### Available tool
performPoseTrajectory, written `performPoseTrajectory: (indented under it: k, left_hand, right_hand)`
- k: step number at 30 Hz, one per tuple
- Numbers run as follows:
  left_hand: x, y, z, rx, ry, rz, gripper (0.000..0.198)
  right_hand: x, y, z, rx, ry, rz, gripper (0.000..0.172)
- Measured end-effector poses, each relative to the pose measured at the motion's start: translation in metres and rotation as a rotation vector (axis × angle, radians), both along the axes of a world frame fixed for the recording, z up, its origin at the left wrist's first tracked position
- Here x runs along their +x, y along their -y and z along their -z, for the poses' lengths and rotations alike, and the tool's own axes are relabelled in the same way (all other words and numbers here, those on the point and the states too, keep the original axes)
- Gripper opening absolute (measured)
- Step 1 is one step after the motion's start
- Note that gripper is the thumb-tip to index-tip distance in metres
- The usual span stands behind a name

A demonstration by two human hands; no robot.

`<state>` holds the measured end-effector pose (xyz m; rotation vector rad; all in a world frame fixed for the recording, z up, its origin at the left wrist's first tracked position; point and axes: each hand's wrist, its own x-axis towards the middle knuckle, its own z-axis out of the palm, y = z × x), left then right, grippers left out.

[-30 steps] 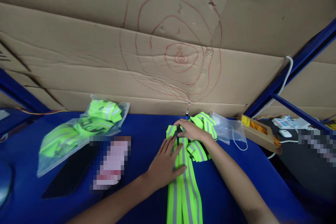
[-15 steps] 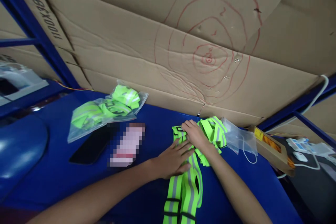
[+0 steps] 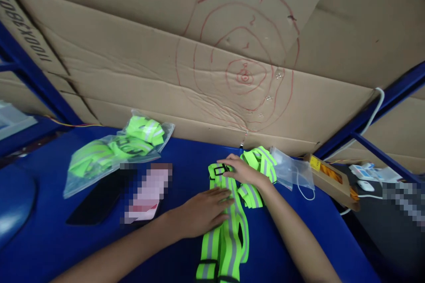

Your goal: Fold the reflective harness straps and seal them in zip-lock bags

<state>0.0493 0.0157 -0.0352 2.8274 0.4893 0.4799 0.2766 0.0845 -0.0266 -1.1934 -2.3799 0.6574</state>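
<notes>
Two bare hands work over a neon-green strap (image 3: 230,239) with a grey stripe down its middle, laid lengthwise on a blue surface (image 3: 186,159) from near the back edge toward the front, where it runs out of view. The left hand (image 3: 207,212) lies across the strap, palm down, its fingers extended and loosely together. The right hand (image 3: 244,172) is farther back, fingers bent over the strap's far end beside a black buckle (image 3: 219,170) — whether they grip it, I cannot tell. More black bands cross the strap near the bottom of the view. Just right of the right hand, near the back edge, is a folded green bundle (image 3: 262,159), then a clear plastic bag (image 3: 282,170) and, by the back right corner, an open-topped cardboard box (image 3: 327,181) showing something orange. Toward the left of the surface, a zip bag (image 3: 114,148) holds more green straps; in front of it lie a flat black object (image 3: 99,199) and a pink one (image 3: 149,192) (blurred into squares). Behind the back edge stands a cardboard wall (image 3: 99,53) with hand-drawn red rings (image 3: 245,77).
</notes>
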Motion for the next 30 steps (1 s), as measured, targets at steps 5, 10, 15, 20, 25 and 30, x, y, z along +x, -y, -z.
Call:
performPoseTrajectory:
  k: [5, 10, 15, 20, 25, 30]
  left_hand:
    - [-0.072, 0.003, -0.020, 0.169, 0.018, -0.431, 0.043]
    - [-0.142, 0.007, 0.002, 0.266, 0.017, -0.800, 0.060]
    - [-0.148, -0.001, 0.016, 0.375, -0.026, -0.857, 0.054]
    - [-0.134, -0.011, 0.012, 0.407, 0.001, -0.902, 0.045]
    - [-0.112, -0.007, -0.004, 0.353, 0.136, -0.816, 0.045]
    - [-0.050, 0.003, -0.020, 0.037, 0.021, -0.193, 0.051]
  right_hand:
    - [0.002, -0.002, 0.003, -0.011, -0.022, 0.000, 0.049]
    - [0.004, -0.006, 0.009, -0.040, -0.057, -0.014, 0.048]
    - [0.004, -0.008, 0.009, -0.047, -0.058, -0.017, 0.048]
    - [0.002, -0.007, 0.006, -0.025, -0.027, 0.000, 0.048]
    - [0.003, -0.009, 0.009, -0.036, -0.024, 0.011, 0.049]
    - [0.006, -0.012, 0.017, -0.058, -0.027, 0.038, 0.061]
